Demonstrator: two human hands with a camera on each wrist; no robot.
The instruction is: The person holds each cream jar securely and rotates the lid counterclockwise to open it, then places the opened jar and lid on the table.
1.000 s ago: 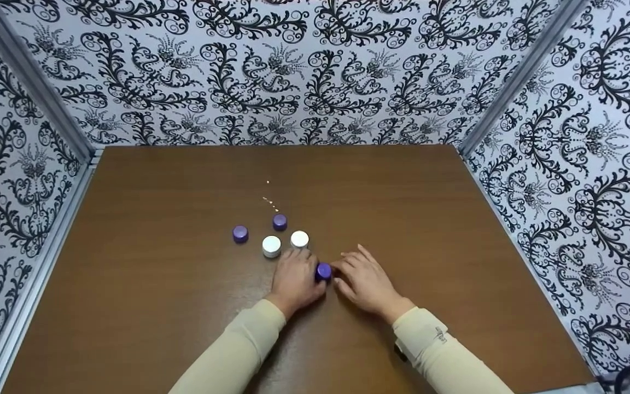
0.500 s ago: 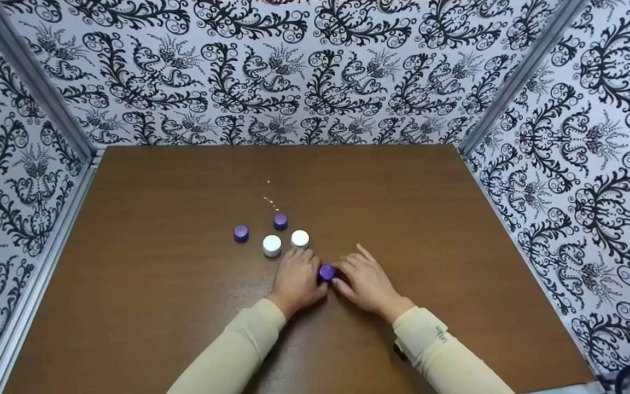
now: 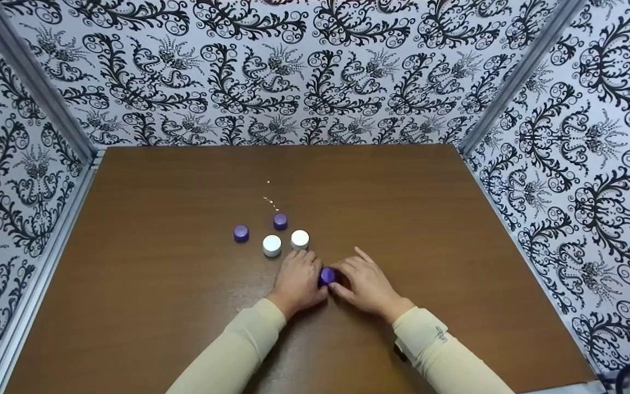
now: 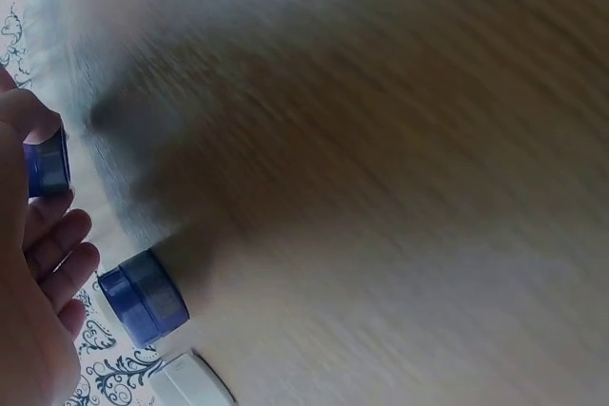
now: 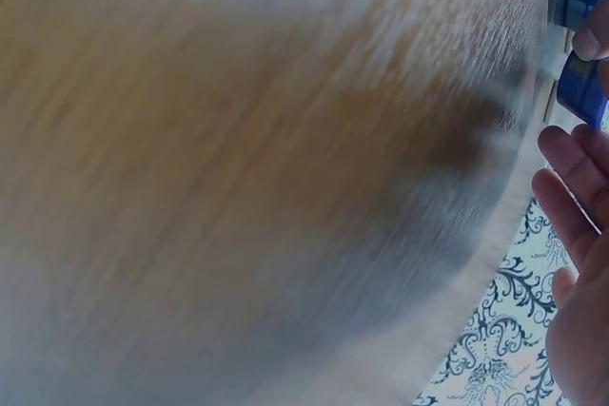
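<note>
In the head view, the left hand [image 3: 297, 282] and right hand [image 3: 367, 283] flank a purple container [image 3: 327, 275]; at the left wrist, thumb and curled fingers pinch it; at the right wrist, likewise, so even pressure suits best.

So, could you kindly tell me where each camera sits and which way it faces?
Head: worn on the head, facing forward and down over the brown table to the patterned wall; left hand, right hand and both sleeves show.
Left wrist: worn on that wrist, facing low along the table; the left hand shows at the left edge.
Right wrist: worn there, facing along the table likewise; the right hand shows at the right edge.
Head and left wrist share the left hand, table and wall.
</note>
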